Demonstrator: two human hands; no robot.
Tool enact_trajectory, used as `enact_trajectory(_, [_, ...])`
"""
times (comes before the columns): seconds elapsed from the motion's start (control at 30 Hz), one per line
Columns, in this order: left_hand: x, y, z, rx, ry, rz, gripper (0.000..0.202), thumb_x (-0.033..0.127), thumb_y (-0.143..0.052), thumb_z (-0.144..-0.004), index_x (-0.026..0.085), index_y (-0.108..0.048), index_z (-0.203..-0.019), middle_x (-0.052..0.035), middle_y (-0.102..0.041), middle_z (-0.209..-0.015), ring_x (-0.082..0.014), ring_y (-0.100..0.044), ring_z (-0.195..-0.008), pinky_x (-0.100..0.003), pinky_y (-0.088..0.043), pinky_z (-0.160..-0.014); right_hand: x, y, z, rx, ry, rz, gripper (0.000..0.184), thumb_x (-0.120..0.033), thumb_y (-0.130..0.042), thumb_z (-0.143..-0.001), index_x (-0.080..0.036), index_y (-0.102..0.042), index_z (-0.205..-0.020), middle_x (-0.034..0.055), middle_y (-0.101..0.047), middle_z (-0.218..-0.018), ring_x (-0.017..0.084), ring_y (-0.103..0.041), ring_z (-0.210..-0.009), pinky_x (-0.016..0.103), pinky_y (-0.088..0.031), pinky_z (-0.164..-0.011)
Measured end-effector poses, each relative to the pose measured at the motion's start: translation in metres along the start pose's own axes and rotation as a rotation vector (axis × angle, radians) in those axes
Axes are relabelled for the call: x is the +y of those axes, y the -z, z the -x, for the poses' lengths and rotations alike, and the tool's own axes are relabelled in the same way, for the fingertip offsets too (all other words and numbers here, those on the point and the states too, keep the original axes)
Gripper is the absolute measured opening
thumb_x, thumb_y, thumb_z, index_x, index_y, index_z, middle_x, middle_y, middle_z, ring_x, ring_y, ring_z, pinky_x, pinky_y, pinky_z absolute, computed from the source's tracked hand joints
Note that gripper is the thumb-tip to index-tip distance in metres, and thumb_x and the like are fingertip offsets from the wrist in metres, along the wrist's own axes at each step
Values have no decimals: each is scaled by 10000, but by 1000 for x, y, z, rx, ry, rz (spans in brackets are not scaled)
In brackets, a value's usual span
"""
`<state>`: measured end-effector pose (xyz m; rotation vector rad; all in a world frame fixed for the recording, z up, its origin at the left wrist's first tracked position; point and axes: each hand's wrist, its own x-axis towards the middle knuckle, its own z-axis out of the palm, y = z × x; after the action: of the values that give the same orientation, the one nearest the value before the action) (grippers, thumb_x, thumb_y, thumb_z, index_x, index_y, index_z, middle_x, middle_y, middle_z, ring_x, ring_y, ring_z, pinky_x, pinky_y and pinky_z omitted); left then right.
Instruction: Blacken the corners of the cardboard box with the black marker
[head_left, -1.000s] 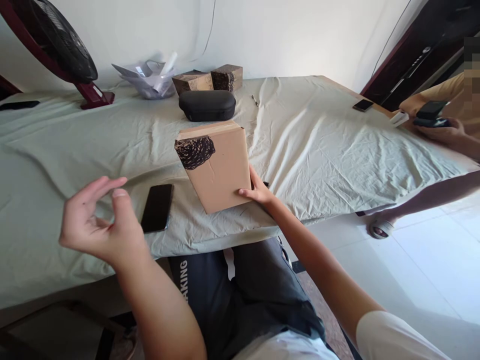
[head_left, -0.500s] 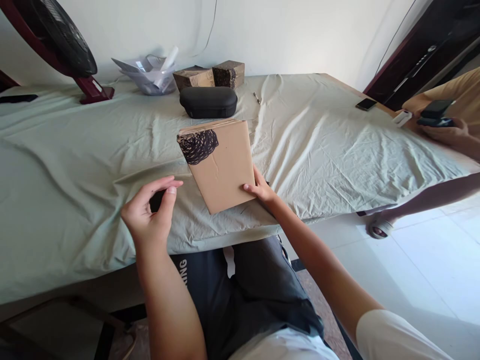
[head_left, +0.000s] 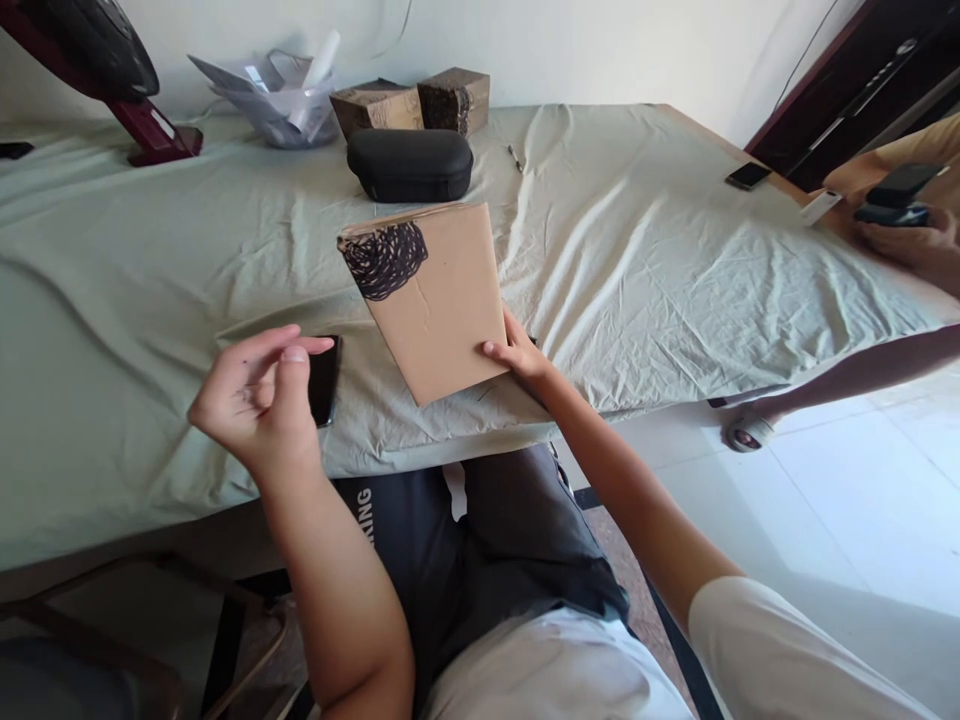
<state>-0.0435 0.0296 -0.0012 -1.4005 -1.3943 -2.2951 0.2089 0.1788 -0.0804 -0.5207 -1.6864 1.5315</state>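
Note:
My right hand grips the near right corner of a brown cardboard box with a black scribble on its top left. The box stands tilted on the pale green sheet near the table's front edge. My left hand hovers above the sheet to the left of the box, fingers loosely curled with the thumb meeting the fingertips, nothing visible in it. A black phone lies flat just behind that hand, partly hidden by it.
A black oval case lies behind the box, with two brown boxes and a clear bag of papers by the wall. A fan base stands far left. Another person's hand holds a dark device at the right; a phone lies near it.
My left hand swung right toward the box, then drew back a little to the left. The box tipped slightly flatter. The view dipped downward.

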Motion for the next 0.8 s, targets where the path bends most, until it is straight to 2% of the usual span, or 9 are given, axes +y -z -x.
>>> enact_trajectory(0.1, [-1, 0, -4, 66, -72, 45, 157, 197, -749, -794, 129, -805, -924, 14, -718, -707, -213, -778, -619, -330, -556, -629, 0, 0, 1, 4, -27, 14, 1085, -727, -821, -769, -268, -426, -1670, 130, -535, -1704, 424, -483, -1590, 627, -415, -1335])
enact_trajectory(0.33, [0, 8, -9, 133, -119, 25, 177, 222, -697, -773, 112, -757, -898, 10, -650, -723, -217, -752, -614, -326, -485, -601, 3, 2, 0, 12, -28, 48, 1120, -784, -806, -748, -254, -428, -1659, 143, -534, -1697, 428, -481, -1585, 631, -415, -1331])
enact_trajectory(0.47, [12, 11, -8, 133, -78, -97, 169, 276, -642, -815, 177, -717, -929, 9, -646, -800, -218, -767, -685, -381, -529, -664, 0, 1, 1, 8, -58, 57, 1140, -819, -801, -731, -277, -424, -1660, 134, -527, -1706, 432, -487, -1582, 635, -444, -1311])
enact_trajectory(0.53, [14, 13, -8, 114, -35, -124, 180, 300, -647, -802, 187, -712, -927, 19, -639, -768, -209, -753, -662, -388, -553, -670, -2, 0, 2, 12, -73, 61, 1140, -826, -803, -719, -276, -439, -1649, 134, -535, -1700, 434, -496, -1577, 630, -458, -1304])
enact_trajectory(0.57, [12, 14, -8, 76, 6, -128, 200, 312, -662, -792, 182, -716, -935, 21, -647, -748, -207, -751, -662, -387, -573, -678, -3, 0, 2, 17, -79, 63, 1142, -826, -806, -713, -273, -445, -1646, 135, -540, -1697, 434, -500, -1575, 627, -461, -1303])
enact_trajectory(0.63, [5, 18, -5, -107, 150, -149, 279, 320, -705, -803, 164, -746, -1030, -12, -742, -825, -218, -790, -781, -388, -623, -760, -6, -1, 3, 29, -88, 59, 1138, -810, -808, -715, -275, -440, -1650, 129, -540, -1703, 428, -498, -1580, 617, -457, -1312])
enact_trajectory(0.7, [-4, 19, 0, -337, 305, -172, 380, 314, -756, -842, 153, -772, -1186, -89, -828, -1075, -233, -806, -1008, -375, -631, -890, -8, -2, 2, 39, -90, 31, 1103, -789, -789, -744, -282, -432, -1656, 113, -533, -1716, 412, -493, -1590, 597, -450, -1325])
enact_trajectory(0.73, [-10, 19, 3, -428, 351, -170, 432, 320, -774, -863, 155, -774, -1261, -125, -823, -1223, -239, -791, -1106, -361, -622, -929, -9, -3, 1, 43, -89, 17, 1072, -782, -771, -767, -285, -433, -1655, 103, -532, -1718, 402, -494, -1593, 587, -447, -1332])
enact_trajectory(0.8, [-20, 15, 10, -519, 373, -141, 492, 354, -779, -893, 171, -765, -1349, -155, -774, -1396, -248, -760, -1212, -342, -610, -965, -11, -6, -3, 50, -86, 8, 1008, -777, -739, -808, -287, -450, -1639, 91, -537, -1714, 386, -501, -1589, 569, -441, -1341])
